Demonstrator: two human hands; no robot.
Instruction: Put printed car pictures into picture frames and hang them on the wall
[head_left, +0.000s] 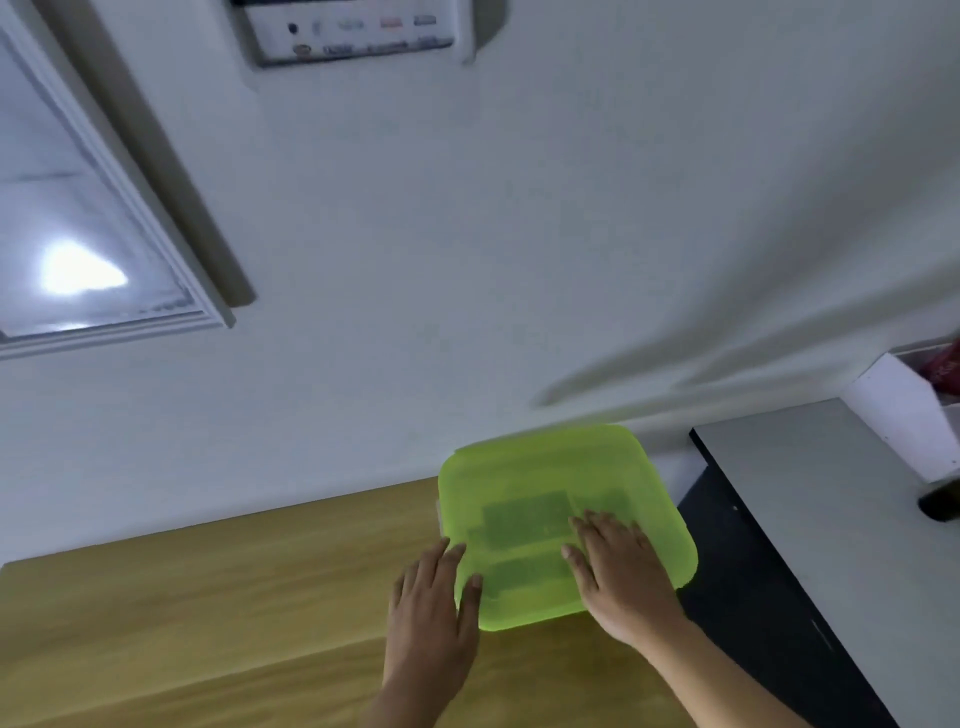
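While both hands rest on a translucent green plastic box, it sits near the far right end of a wooden table, close to the white wall; dark rectangular shapes show faintly through its lid, too blurred to name. The left hand lies at the box's near-left corner, fingers loosely spread, the thumb laid over the lid's edge and the other fingertips against the left side; it is open rather than clenched, and whether it truly grips the box or only steadies it I cannot tell. The right hand lies flat on top of the lid, palm down, fingers extended and slightly apart; it closes around nothing. No printed car picture can be made out; a white picture frame hangs tilted in view on the wall at the left, its glass catching a bright glare, so what it holds cannot be read. Higher on the wall, at the top edge, sits a white board bearing small coloured marks, blurred. Just right of the table stands a grey-topped dark cabinet; on it rests a white open carton with something red inside, and beside that a dark object cut off by the picture's edge.
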